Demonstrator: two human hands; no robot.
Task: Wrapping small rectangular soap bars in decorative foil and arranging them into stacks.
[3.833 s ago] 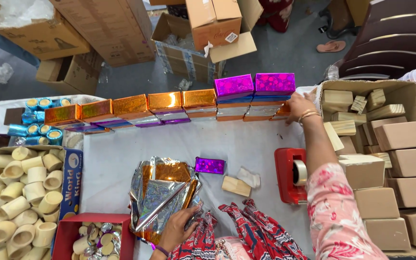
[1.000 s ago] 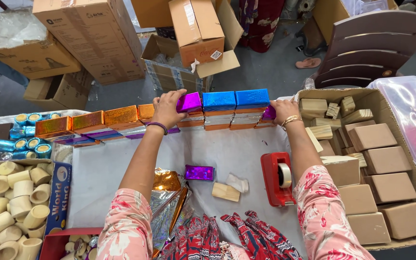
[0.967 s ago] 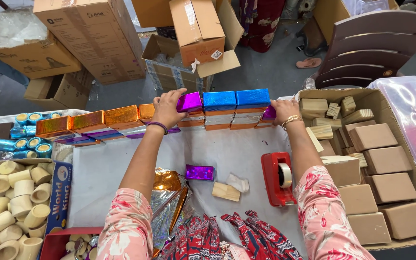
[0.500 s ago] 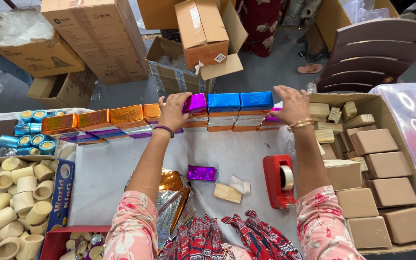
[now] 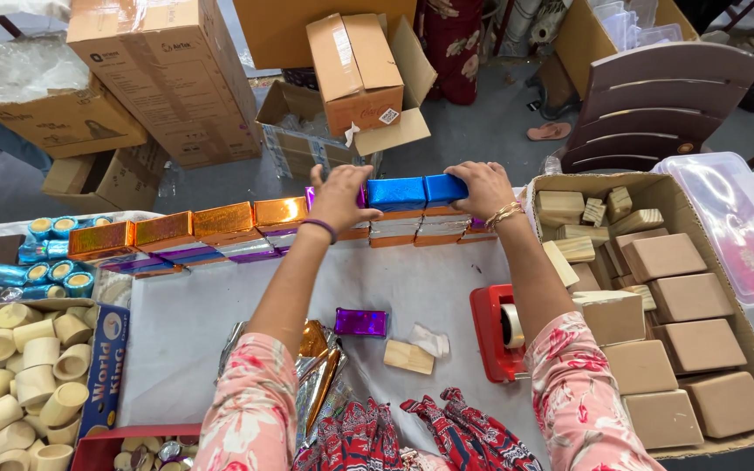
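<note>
— At the tabletop's (image 5: 429, 279) far edge, what's each hand doing?
— Left hand (image 5: 340, 197) and right hand (image 5: 479, 187) each grip an end of the blue foil-wrapped blocks (image 5: 412, 192) topping the stacked row.

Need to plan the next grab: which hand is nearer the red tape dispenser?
Right. The right hand rests on the blue-wrapped blocks almost straight beyond the tape dispenser; the left hand sits on the same row, farther to the left.
</note>
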